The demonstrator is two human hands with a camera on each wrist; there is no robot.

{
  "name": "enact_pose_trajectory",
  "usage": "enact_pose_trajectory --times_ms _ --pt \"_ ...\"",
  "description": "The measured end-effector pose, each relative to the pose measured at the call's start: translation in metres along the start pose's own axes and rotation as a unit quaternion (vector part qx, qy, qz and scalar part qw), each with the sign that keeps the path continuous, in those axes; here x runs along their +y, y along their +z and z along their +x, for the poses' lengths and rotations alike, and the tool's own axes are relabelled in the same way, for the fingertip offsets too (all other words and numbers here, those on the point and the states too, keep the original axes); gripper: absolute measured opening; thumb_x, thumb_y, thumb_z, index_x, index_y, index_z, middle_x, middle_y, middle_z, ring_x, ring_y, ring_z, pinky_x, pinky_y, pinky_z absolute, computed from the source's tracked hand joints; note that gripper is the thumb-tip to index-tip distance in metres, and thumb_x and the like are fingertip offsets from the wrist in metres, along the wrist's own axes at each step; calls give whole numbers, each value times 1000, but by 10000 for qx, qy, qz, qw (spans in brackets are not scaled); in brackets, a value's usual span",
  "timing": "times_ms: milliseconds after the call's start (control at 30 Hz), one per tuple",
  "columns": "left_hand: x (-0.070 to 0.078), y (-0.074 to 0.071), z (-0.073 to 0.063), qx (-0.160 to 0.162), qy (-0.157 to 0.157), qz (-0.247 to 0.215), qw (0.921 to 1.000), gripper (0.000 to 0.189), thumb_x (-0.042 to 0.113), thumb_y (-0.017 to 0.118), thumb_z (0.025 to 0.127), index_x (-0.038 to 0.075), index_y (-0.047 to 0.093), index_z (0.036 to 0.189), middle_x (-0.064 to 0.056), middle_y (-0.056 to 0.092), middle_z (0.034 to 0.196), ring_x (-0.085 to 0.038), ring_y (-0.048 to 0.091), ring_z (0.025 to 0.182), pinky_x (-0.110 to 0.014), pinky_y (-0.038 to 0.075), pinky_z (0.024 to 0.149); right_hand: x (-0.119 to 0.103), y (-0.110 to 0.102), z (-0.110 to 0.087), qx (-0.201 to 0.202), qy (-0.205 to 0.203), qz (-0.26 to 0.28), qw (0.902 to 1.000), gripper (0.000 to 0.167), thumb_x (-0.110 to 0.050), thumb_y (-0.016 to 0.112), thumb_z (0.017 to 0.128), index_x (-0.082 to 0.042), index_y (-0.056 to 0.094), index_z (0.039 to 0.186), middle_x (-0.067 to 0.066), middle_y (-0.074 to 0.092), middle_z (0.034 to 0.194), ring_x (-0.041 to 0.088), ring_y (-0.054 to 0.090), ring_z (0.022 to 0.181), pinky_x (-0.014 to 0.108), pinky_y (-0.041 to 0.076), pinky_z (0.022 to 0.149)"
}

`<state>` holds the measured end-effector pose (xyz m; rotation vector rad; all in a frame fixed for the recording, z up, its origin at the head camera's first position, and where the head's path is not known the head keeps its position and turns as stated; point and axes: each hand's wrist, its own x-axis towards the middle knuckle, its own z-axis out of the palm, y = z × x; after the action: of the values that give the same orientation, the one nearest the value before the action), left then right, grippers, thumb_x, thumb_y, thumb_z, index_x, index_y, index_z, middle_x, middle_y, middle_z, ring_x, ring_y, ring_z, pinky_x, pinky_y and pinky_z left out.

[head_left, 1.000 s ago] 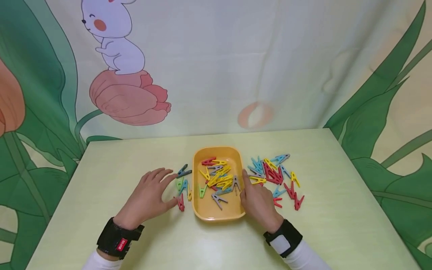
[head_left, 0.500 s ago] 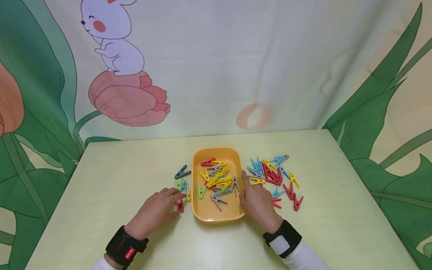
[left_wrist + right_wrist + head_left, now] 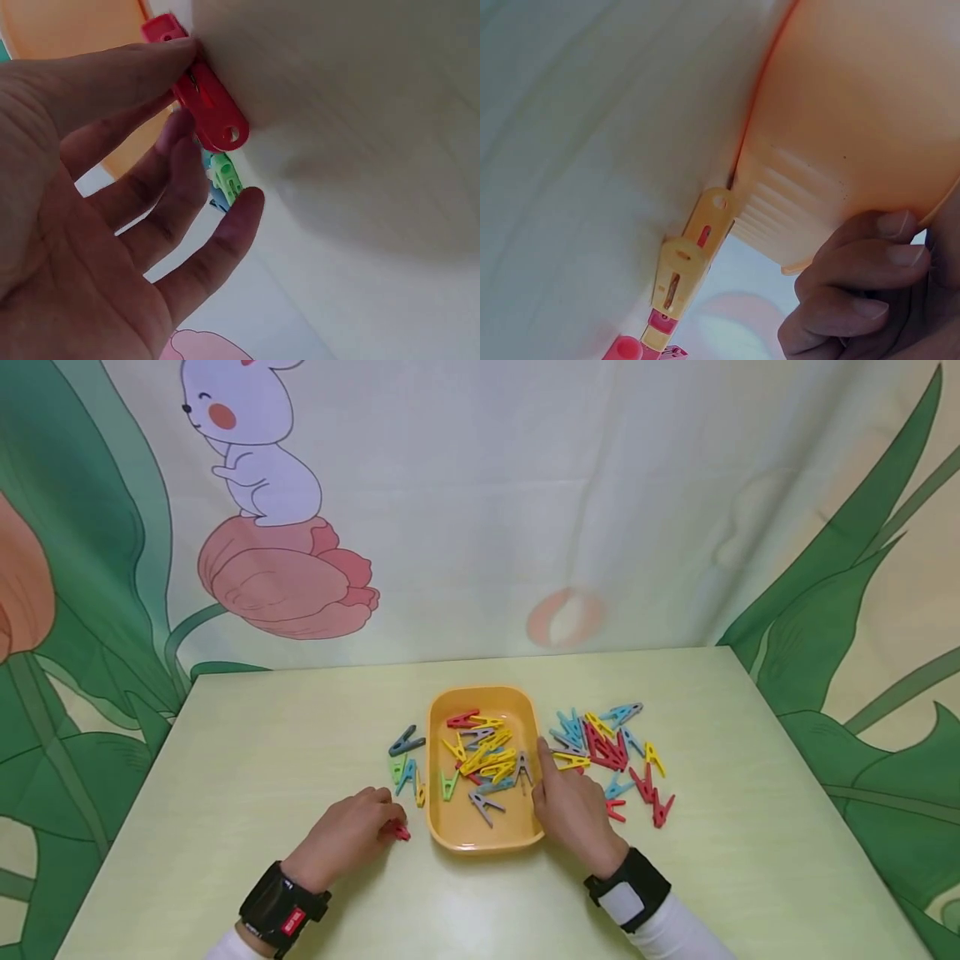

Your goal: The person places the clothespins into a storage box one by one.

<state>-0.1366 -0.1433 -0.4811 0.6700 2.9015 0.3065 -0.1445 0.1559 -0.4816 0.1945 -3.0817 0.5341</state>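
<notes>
Moved: since one second ago, the left hand has gone from hovering with spread fingers to pinching the red clothespin, which now sits a little nearer the person; the right hand and the yellow tray keep their places.
Left hand: thumb and fingers grip the red clothespin; in the left wrist view, the outermost finger is clear of it.
Red clothespin: just above or on the table, left of the tray's near corner; whether it touches the table I cannot tell.
Right hand: holds the tray's right side, one finger lying along the rim, the other fingers curled beside the outer wall.
Tray contents: a loose heap, mostly yellow clothespins, with red, grey, blue and green ones.
Left of tray: a dark clothespin farthest back, then a green clothespin, a blue clothespin and a yellow clothespin close by the wall.
Right of tray: a scattered pile of clothespins, red, blue, yellow and grey.
Wrists: black bands over white sleeves.
Backdrop: a curtain printed with a rabbit on a pink flower.
</notes>
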Motion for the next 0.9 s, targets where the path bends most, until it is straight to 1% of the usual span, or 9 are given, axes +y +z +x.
enact_pose_trajectory --times_ms 100,267,400,500,567,633,700,800,900 --pt "-2 0 -2 155 64 45 9998 11 19 81 80 23 75 88 8 53 82 -10 44 78 -24 40 66 0 1 0 -14 5 6 10000 64 -16 57 95 -9 32 154 -1 41 52 16 39 41 26 25 44" --pt "-7 -7 -4 606 118 86 9981 13 22 80 81 21 74 93 8 63 89 -10 50 81 -27 47 70 -1 1 0 0 -22 18 10000 64 -16 57 95 -8 32 154 -1 41 52 16 38 41 26 24 44" --pt "-11 -21 -2 1060 89 124 9942 18 25 80 82 18 73 97 5 67 91 -12 56 79 -29 51 69 -1 1 0 1 -25 46 10000 64 -16 56 95 -8 31 154 -1 41 53 15 39 41 26 24 44" --pt "-8 -33 3 1382 132 66 9903 19 26 79 83 17 73 99 3 68 92 -13 59 79 -30 52 69 -1 1 0 -18 13 79 10000 64 -17 56 96 -8 31 154 -1 42 53 15 39 41 26 25 45" --pt "-3 -42 6 1522 239 46 9881 21 27 78 84 16 73 101 2 68 93 -13 60 81 -30 53 70 -1 2 0 -21 28 98 9999 64 -17 57 96 -8 31 154 -1 42 53 16 39 41 26 25 45" --pt "5 -48 10 1650 413 69 9854 21 28 77 85 16 73 102 2 68 94 -13 60 81 -30 52 70 -1 2 0 -35 24 104 9999 64 -17 57 96 -8 31 154 -1 42 53 15 39 41 26 25 44" --pt "15 -54 15 1699 597 82 9836 22 27 77 85 16 73 104 2 68 95 -13 59 81 -30 52 70 -1 2 0 -54 10 105 9999 64 -17 56 96 -8 31 154 -2 41 53 15 39 41 26 25 44" --pt "32 -60 25 1691 889 62 9816 23 26 77 85 17 73 106 2 68 97 -13 60 84 -29 52 73 -1 2 0 -25 16 92 10000 64 -17 56 96 -8 31 154 -2 41 52 15 39 41 26 25 44" --pt "47 -62 35 1587 1154 58 9805 25 25 78 84 18 73 108 4 69 100 -12 61 88 -29 53 77 -1 0 0 8 11 94 10000 64 -16 56 95 -8 31 154 -1 42 52 15 39 41 26 25 44"
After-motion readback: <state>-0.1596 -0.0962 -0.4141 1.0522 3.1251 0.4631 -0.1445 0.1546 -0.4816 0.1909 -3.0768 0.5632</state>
